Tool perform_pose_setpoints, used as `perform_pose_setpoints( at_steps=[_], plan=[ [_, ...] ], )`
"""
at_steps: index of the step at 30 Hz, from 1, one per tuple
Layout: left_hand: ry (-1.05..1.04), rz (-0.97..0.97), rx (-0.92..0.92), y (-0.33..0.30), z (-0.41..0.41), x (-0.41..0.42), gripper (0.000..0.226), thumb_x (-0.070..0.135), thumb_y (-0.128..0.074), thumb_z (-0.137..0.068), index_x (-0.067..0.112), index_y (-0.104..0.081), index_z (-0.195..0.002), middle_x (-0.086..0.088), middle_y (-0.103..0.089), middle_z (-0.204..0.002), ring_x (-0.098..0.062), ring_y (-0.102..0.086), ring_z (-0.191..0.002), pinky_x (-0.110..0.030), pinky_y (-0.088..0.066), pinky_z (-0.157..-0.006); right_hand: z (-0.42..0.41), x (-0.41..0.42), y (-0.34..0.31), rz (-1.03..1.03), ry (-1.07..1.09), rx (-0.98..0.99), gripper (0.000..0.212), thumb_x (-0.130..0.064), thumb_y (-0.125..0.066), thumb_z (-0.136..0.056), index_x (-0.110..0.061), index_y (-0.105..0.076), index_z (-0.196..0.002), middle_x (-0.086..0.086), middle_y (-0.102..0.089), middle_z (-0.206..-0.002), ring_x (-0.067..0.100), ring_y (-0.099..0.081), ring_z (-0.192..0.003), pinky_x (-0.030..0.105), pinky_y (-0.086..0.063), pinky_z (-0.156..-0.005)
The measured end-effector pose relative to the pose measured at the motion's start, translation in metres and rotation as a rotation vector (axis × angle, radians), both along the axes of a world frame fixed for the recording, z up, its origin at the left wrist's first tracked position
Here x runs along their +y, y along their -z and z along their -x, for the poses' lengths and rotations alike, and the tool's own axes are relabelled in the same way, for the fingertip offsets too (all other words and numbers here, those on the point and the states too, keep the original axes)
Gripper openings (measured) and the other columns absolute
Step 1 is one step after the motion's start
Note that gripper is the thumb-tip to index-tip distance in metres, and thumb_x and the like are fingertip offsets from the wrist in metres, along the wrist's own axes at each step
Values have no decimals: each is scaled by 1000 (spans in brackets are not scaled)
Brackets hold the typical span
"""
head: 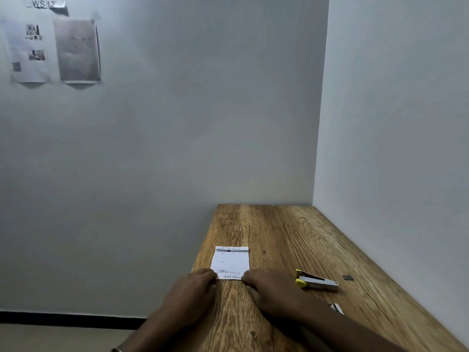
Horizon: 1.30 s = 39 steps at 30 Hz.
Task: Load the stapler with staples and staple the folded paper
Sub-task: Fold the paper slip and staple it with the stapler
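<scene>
- A person's left hand (196,288) and right hand (269,288) lie flat, fingers extended, on the near edge of the folded paper (231,262), pressing its two near corners to the wooden counter (291,237); neither hand grips anything.
- A small white scrap (337,308) lies near the counter's right edge, beside the right forearm; what it is cannot be told.
- The folded paper sits close to the counter's left edge, print showing on its near strip.
- The stapler (317,282), yellow-tipped, rests just to the right of the right hand, apart from the paper and untouched.
- A small grey piece, apparently a strip of staples (347,277), lies beyond the stapler toward the right edge.
- The step in hand looks to be creasing the fold; loading appears not yet begun.
- The next move calls for one hand to lift off, take the stapler and open it for the staples.
- Printed sheets (53,50) hang on the far wall.
</scene>
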State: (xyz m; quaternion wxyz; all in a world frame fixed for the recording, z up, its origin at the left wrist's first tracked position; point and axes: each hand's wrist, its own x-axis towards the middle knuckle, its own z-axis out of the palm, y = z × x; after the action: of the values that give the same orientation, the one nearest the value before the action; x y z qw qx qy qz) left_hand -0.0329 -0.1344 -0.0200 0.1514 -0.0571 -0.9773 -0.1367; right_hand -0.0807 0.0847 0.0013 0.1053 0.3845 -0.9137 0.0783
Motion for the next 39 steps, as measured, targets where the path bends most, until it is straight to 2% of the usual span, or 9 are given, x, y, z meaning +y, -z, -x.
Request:
perform_pose_setpoints(
  at_steps=[9,17,19,23,27,30,33,35,39],
  plan=[
    [-68,151,-148,-19,57,2,40,40,-30,-101,21,-61,-118,2,-63,-124,-16,-59,-110,-37,-41,-102,54,-18,-11,-19,107,-88,25,-31,-45,-99,-17,-65,-99,7,-70,-101,24,-64,-90,37,-48,-73],
    [-136,194,-180,-19,120,-10,39,40,-27,-101,19,-59,-108,-1,-63,-118,-20,-59,-109,-47,-35,-108,113,-41,-18,-69,150,-174,27,-32,-46,-100,-13,-65,-104,9,-68,-102,24,-64,-90,38,-49,-76],
    [-147,187,-198,-18,138,-13,41,41,-26,-101,18,-58,-111,-4,-63,-122,-23,-56,-116,-50,-32,-111,130,-47,-19,-83,150,-194,28,-33,-45,-100,-14,-63,-107,9,-68,-105,24,-63,-92,38,-49,-77],
    [-167,164,-251,-18,173,-20,48,44,-23,-103,15,-55,-124,-8,-56,-139,-31,-36,-142,-61,-10,-121,162,-58,-18,-89,139,-218,29,-33,-42,-101,-14,-61,-111,10,-66,-109,23,-60,-92,38,-47,-79],
    [-182,138,-251,-17,204,-30,51,45,-22,-103,15,-50,-132,-9,-49,-148,-33,-27,-148,-62,-5,-121,194,-70,-16,-97,125,-261,32,-34,-39,-104,-12,-58,-117,11,-63,-116,18,-54,-92,38,-46,-83],
    [-194,133,-241,-13,227,-36,52,45,-21,-103,13,-46,-136,-10,-45,-151,-33,-25,-149,-61,-6,-121,213,-81,-13,-108,150,-274,42,-35,-33,-105,-10,-50,-135,15,-54,-139,25,-55,-117,42,-44,-100],
    [-197,124,-241,-11,245,-41,53,44,-21,-103,13,-43,-140,-9,-40,-155,-33,-22,-150,-62,-5,-121,229,-90,-9,-158,178,-269,57,-39,-27,-106,-12,-23,-157,12,-22,-165,31,-25,-150,48,-24,-122],
    [-193,118,-253,-10,257,-44,53,44,-22,-103,13,-41,-142,-8,-37,-156,-32,-22,-150,-62,-5,-120,240,-95,-6,-184,195,-276,61,-42,-24,-106,-15,-12,-159,9,-10,-169,31,-11,-155,52,-14,-125],
    [-202,141,-277,-11,277,-49,56,43,-21,-102,12,-34,-147,-9,-28,-161,-32,-18,-151,-63,-4,-120,262,-102,-2,-222,227,-288,67,-48,-21,-103,-18,-4,-160,5,0,-169,30,-2,-156,55,-6,-124]
  ],
)
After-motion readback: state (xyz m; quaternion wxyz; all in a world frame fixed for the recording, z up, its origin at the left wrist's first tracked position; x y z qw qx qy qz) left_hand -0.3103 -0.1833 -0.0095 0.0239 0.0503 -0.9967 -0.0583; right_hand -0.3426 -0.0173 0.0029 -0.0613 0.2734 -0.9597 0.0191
